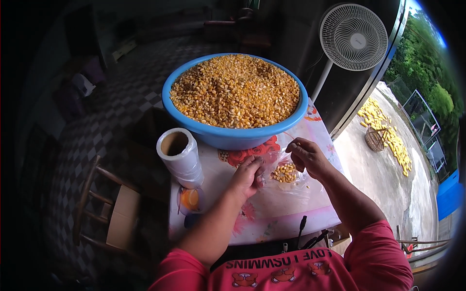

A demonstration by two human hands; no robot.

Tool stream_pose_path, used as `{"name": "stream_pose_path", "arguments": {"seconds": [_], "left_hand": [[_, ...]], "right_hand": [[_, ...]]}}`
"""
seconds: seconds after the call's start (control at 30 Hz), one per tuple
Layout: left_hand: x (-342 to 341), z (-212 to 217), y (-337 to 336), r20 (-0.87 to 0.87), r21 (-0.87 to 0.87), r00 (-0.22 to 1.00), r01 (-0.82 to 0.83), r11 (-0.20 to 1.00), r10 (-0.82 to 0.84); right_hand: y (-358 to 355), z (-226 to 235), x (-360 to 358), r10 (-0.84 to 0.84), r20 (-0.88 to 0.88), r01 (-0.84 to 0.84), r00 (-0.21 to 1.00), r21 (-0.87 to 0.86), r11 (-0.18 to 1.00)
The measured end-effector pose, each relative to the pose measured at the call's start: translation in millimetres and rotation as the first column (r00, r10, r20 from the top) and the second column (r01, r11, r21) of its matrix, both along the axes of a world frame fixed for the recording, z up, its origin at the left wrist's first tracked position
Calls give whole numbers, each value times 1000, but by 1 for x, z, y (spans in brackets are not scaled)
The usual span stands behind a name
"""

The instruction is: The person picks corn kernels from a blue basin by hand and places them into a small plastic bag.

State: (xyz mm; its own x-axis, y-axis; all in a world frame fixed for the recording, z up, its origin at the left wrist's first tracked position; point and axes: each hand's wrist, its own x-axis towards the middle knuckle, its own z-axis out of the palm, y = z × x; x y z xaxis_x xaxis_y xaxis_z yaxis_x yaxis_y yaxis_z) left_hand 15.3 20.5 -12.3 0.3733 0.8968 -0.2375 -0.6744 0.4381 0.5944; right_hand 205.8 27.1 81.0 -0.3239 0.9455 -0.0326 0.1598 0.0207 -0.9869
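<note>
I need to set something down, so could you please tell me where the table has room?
The tablecloth is bare between the plastic bag and the near edge, and narrowly between the white roll and left hand. The blue basin crowds the far end.

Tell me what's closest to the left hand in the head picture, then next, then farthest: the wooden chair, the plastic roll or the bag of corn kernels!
1. Bag of corn kernels: right beside the left hand, on its right.
2. Plastic roll: to the left, on the table.
3. Wooden chair: farthest left, beyond the table.
</note>
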Motion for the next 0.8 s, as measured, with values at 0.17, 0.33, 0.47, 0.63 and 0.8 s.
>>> {"name": "stream_pose_path", "arguments": {"seconds": [0.17, 0.33, 0.47, 0.63, 0.8], "left_hand": [[-5, 15, -5, -63, -9, 997, 51, 999, -51], [-4, 8, 0, -40, 51, 997, 71, 996, -69], [0, 9, 1, 19, 67, 994, 108, 992, -109], [-3, 9, -3, 6, 20, 995, 98, 995, -98], [-4, 6, -1, 12, 47, 997, 77, 996, -77]], "right_hand": [[34, 70, -30, 82, -146, -83, 986, -6, 997], [109, 73, -51, -194, 778, -452, 598, 527, 719], [124, 58, -57, -135, 776, -453, 616, 489, 746], [89, 64, -91, -297, 805, -363, 513, 517, 775], [94, 61, -85, -285, 771, -385, 570, 557, 736]]}}
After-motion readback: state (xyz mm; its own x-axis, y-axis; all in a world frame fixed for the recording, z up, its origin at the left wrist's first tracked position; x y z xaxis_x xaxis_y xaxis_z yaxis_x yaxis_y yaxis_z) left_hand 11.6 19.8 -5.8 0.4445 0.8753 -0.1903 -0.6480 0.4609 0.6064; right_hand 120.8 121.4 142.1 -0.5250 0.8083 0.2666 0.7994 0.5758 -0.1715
